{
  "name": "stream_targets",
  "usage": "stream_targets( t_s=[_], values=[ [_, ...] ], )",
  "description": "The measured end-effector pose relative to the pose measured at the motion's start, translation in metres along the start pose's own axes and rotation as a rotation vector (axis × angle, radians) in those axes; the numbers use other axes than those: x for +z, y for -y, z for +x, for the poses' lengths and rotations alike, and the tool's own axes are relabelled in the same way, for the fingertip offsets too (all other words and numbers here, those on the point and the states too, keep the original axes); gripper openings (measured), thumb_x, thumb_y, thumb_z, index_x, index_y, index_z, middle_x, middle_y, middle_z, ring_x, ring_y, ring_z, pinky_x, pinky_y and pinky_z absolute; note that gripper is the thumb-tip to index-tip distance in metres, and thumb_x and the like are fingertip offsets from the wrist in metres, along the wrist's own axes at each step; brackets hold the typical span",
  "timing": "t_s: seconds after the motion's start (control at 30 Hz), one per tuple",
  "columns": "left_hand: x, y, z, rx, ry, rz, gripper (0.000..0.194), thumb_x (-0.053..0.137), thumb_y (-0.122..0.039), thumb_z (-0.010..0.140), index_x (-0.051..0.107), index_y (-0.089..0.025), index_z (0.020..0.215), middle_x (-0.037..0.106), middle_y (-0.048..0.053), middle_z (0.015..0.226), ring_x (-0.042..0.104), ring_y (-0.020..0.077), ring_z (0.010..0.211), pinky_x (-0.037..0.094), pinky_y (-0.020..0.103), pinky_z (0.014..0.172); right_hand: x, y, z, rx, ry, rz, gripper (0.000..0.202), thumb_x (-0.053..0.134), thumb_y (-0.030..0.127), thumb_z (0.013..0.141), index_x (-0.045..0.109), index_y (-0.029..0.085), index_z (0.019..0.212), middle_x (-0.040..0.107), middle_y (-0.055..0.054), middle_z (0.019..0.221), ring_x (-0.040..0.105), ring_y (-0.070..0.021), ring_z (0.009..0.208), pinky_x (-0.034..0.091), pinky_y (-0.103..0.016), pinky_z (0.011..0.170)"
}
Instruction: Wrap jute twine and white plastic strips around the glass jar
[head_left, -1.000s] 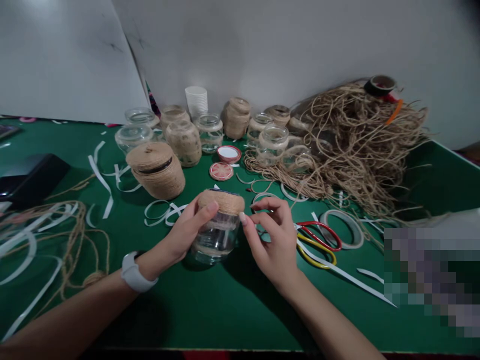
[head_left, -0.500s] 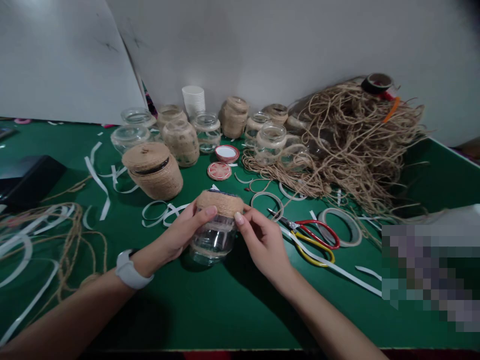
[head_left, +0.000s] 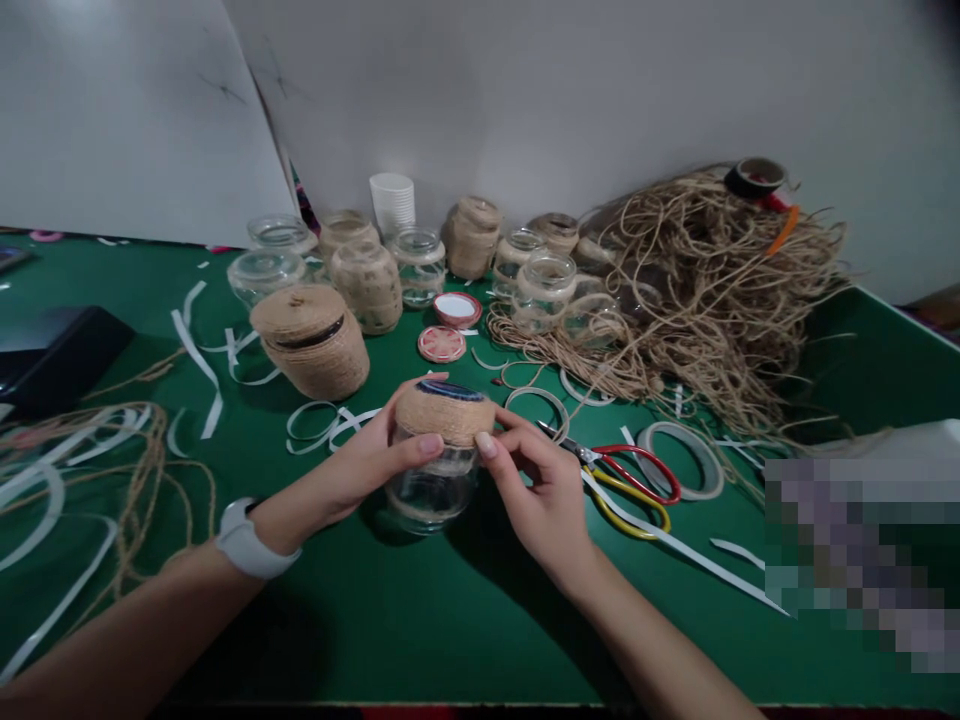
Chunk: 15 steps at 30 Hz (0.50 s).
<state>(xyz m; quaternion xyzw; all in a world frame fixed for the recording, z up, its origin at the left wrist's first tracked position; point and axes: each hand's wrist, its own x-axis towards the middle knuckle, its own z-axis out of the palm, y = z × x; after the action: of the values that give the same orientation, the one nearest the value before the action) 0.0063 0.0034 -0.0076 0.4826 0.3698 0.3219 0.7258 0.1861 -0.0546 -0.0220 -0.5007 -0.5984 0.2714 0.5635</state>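
A clear glass jar (head_left: 431, 495) is between my two hands at the middle of the green table. Brown twine (head_left: 442, 415) is wound in tight rows around its upper part, and a dark blue top shows within the twine ring. My left hand (head_left: 379, 455) is closed around the jar's left side, thumb lying across the front below the twine. From the right, my right hand (head_left: 529, 475) pinches at the lower edge of the twine with thumb and fingers; whether a loose end is between them I cannot make out.
Red-and-yellow-handled scissors (head_left: 630, 480) and a tape roll (head_left: 682, 460) lie to the right. A twine-covered jar with lid (head_left: 311, 345) stands left. Behind are several glass jars (head_left: 544, 290), two red-edged lids (head_left: 442, 344) and a big twine heap (head_left: 720, 270). White strips (head_left: 199, 360) lie about.
The jar has tipped slightly, so more of its dark blue top shows. Both hands have shifted a little with it and keep their hold.
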Motion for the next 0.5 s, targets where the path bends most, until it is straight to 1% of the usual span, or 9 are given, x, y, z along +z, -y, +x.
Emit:
stream_targets(
  t_s=[0.07, 0.17, 0.23, 0.3, 0.33, 0.4, 0.43, 0.5],
  values=[
    [0.0023, 0.0025, 0.0007, 0.007, -0.034, -0.025, 0.080, 0.086, -0.050, 0.067, 0.052, -0.020, 0.133, 0.067, 0.015, 0.131, 0.063, 0.0336, 0.122, 0.055, 0.034, 0.094, -0.0009, 0.0002, 0.0002, 0.002, -0.011, -0.007, 0.026, 0.059, 0.027, 0.094, 0.062, 0.021, 0.069, 0.076, -0.006, 0.084, 0.072, -0.0267, 0.105, 0.055, -0.032, 0.078],
    [0.0028, 0.0048, 0.0021, 0.046, -0.033, -0.048, 0.083, 0.087, -0.053, 0.064, 0.053, -0.020, 0.132, 0.068, 0.015, 0.129, 0.063, 0.0344, 0.121, 0.055, 0.035, 0.094, -0.0025, 0.0011, 0.0004, 0.008, -0.020, -0.011, 0.027, 0.058, 0.028, 0.095, 0.060, 0.021, 0.069, 0.075, -0.005, 0.079, 0.074, -0.0271, 0.099, 0.054, -0.031, 0.071],
    [0.0003, 0.0038, 0.0019, 0.057, 0.004, -0.048, 0.085, 0.088, -0.053, 0.062, 0.054, -0.020, 0.133, 0.067, 0.016, 0.131, 0.062, 0.0357, 0.122, 0.054, 0.037, 0.095, -0.0034, 0.0019, 0.0005, 0.012, -0.012, -0.010, 0.027, 0.056, 0.028, 0.095, 0.058, 0.021, 0.069, 0.075, -0.006, 0.080, 0.074, -0.0261, 0.097, 0.053, -0.029, 0.068],
    [-0.0033, 0.0008, -0.0001, 0.040, 0.074, -0.044, 0.086, 0.088, -0.049, 0.063, 0.052, -0.021, 0.136, 0.064, 0.016, 0.136, 0.061, 0.0358, 0.124, 0.053, 0.039, 0.098, -0.0042, 0.0022, 0.0008, 0.021, -0.009, -0.005, 0.027, 0.056, 0.029, 0.096, 0.058, 0.021, 0.070, 0.074, -0.005, 0.080, 0.073, -0.0216, 0.085, 0.051, -0.027, 0.063],
    [-0.0048, -0.0010, -0.0014, 0.026, 0.121, -0.038, 0.089, 0.088, -0.045, 0.063, 0.049, -0.022, 0.140, 0.062, 0.015, 0.138, 0.060, 0.0354, 0.125, 0.052, 0.039, 0.100, -0.0045, 0.0021, 0.0011, 0.032, -0.015, -0.007, 0.028, 0.056, 0.030, 0.096, 0.057, 0.021, 0.070, 0.071, -0.003, 0.075, 0.070, -0.0181, 0.074, 0.049, -0.025, 0.059],
    [-0.0061, -0.0037, -0.0040, -0.004, 0.200, -0.018, 0.098, 0.088, -0.036, 0.064, 0.039, -0.027, 0.148, 0.060, 0.013, 0.141, 0.059, 0.0339, 0.127, 0.050, 0.040, 0.102, -0.0053, 0.0009, 0.0021, 0.062, -0.039, -0.017, 0.030, 0.055, 0.033, 0.096, 0.054, 0.021, 0.068, 0.062, 0.001, 0.063, 0.057, -0.0119, 0.055, 0.042, -0.022, 0.051],
    [-0.0057, -0.0044, -0.0046, -0.015, 0.211, -0.004, 0.101, 0.087, -0.033, 0.065, 0.033, -0.029, 0.151, 0.060, 0.013, 0.140, 0.060, 0.0337, 0.126, 0.051, 0.042, 0.101, -0.0057, 0.0000, 0.0027, 0.079, -0.051, -0.022, 0.032, 0.055, 0.034, 0.096, 0.053, 0.020, 0.067, 0.056, 0.003, 0.058, 0.050, -0.0102, 0.051, 0.039, -0.021, 0.047],
    [-0.0030, -0.0040, -0.0042, -0.002, 0.172, 0.033, 0.099, 0.085, -0.032, 0.067, 0.033, -0.030, 0.150, 0.060, 0.012, 0.139, 0.062, 0.0329, 0.122, 0.052, 0.042, 0.099, -0.0062, -0.0020, 0.0037, 0.104, -0.067, -0.025, 0.034, 0.054, 0.036, 0.096, 0.050, 0.020, 0.066, 0.049, 0.005, 0.055, 0.042, -0.0093, 0.049, 0.035, -0.021, 0.045]
  ],
)
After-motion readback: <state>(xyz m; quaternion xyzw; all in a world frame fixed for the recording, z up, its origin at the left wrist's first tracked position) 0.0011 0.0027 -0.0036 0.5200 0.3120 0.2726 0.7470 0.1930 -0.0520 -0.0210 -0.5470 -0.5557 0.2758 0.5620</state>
